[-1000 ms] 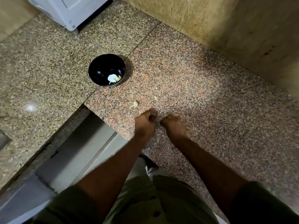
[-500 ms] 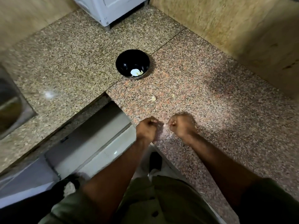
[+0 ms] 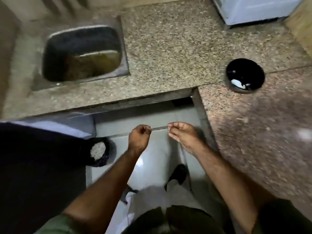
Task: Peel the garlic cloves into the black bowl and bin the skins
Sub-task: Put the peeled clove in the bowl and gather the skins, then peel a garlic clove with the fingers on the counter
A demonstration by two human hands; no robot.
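Hovering over the floor, both hands (image 3: 158, 137) curled — contents blurred, cannot tell — black bowl (image 3: 245, 75) well apart.

A speckled granite counter (image 3: 168, 53) fills the upper frame and runs down the right side. A steel sink (image 3: 81, 53) is set into it at upper left; the black bowl (image 3: 245, 76) stands on it at right, a white appliance (image 3: 253, 9) at top right

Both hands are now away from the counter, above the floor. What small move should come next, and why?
Probably carry both hands left and down over the bin and let go. Their fingers look pinched as if on skins, though blur hides them, and the bin stands on the floor beside the left hand.
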